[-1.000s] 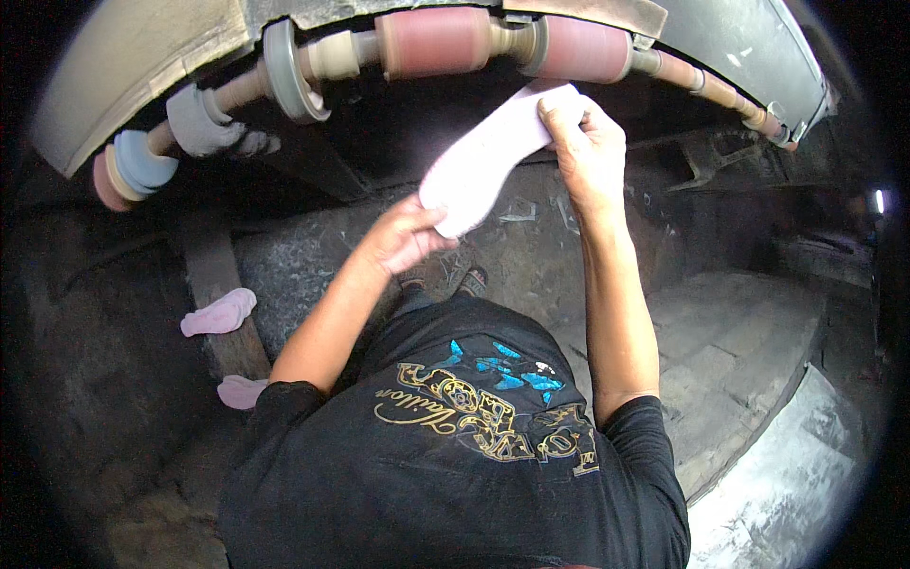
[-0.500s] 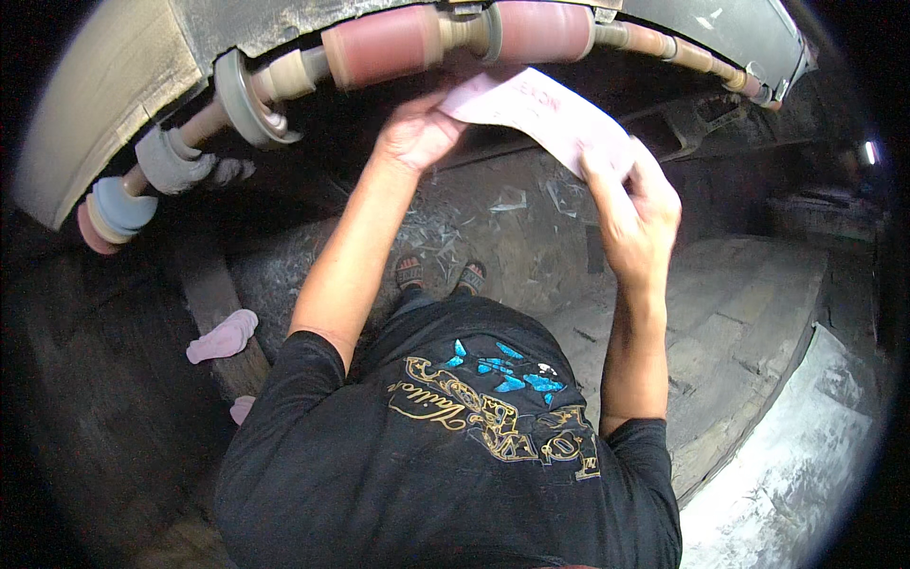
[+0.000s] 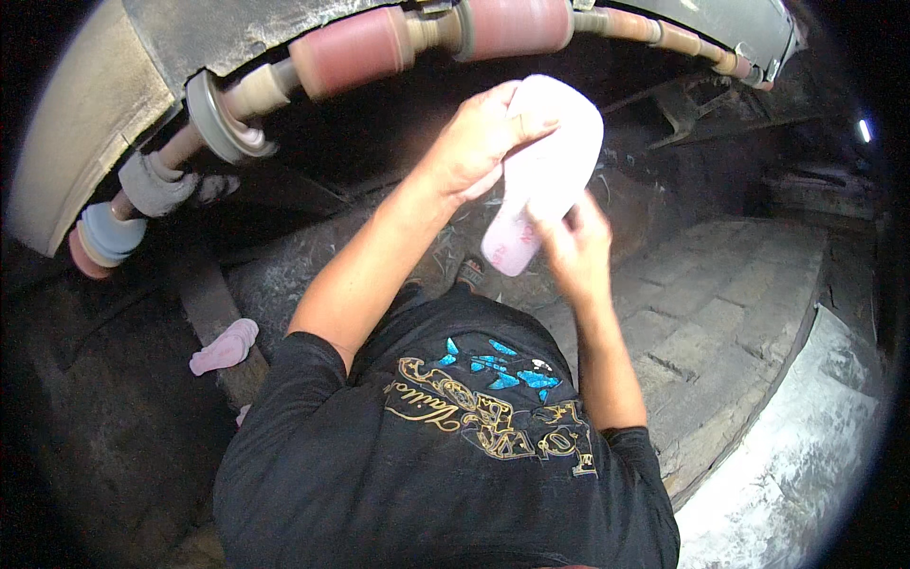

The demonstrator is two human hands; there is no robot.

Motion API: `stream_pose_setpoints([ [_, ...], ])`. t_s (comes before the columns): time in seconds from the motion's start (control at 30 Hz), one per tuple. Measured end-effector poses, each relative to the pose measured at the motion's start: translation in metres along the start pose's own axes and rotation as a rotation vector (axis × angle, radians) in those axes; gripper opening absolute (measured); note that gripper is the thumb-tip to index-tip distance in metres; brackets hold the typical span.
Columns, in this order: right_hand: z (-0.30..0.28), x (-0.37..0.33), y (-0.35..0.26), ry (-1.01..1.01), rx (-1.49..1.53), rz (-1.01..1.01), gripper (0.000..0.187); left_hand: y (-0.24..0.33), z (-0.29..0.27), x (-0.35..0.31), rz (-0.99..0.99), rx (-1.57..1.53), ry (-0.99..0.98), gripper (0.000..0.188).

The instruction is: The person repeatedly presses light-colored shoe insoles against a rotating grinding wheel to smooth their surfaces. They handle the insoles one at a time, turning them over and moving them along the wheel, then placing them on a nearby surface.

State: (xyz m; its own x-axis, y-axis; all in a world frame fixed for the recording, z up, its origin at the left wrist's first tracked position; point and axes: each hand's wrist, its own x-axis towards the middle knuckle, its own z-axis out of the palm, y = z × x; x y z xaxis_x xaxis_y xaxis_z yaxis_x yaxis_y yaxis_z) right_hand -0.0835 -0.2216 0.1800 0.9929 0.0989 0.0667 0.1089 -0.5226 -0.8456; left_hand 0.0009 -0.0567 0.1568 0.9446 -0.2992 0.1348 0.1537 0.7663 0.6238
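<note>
A pale pink insole is held between my two hands, its broad end up and its narrower end pointing down toward my body. My left hand grips the left edge near the broad end, thumb lying across the top face. My right hand is closed at the right edge lower down, its thumb on the insole beside red printing; its other fingers are partly hidden. Just beyond, red sanding drums sit on a long shaft, blurred as if spinning. The insole is apart from them.
Grey and blue wheels sit along the shaft's left part, under a metal hood. A stack of pink insoles lies on a beam to the left. At right are a grey block-patterned surface and a white dusty sheet.
The insole has come down away from the drums and turned, so its face shows fully. My left hand moved right; my right hand moved lower and left.
</note>
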Motion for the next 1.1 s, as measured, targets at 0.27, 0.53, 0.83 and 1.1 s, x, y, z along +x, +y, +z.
stream_pose_setpoints([
  [0.27, 0.038, 0.116, -0.016, -0.19, 0.152, -0.042, 0.033, -0.035, -0.048, -0.093, -0.263, -0.069, 0.152, 0.045],
  [0.53, 0.048, 0.112, -0.03, -0.003, 0.05, -0.161, 0.028, -0.04, -0.083, -0.153, -0.362, -0.162, 0.25, 0.042],
  [0.83, 0.043, 0.079, -0.037, 0.027, 0.119, -0.103, 0.022, -0.004, -0.152, -0.103, -0.086, -0.257, 0.302, 0.047],
  [1.1, 0.028, 0.059, -0.047, 0.05, 0.188, -0.139, 0.022, 0.035, -0.135, 0.011, 0.094, -0.339, 0.568, 0.04],
])
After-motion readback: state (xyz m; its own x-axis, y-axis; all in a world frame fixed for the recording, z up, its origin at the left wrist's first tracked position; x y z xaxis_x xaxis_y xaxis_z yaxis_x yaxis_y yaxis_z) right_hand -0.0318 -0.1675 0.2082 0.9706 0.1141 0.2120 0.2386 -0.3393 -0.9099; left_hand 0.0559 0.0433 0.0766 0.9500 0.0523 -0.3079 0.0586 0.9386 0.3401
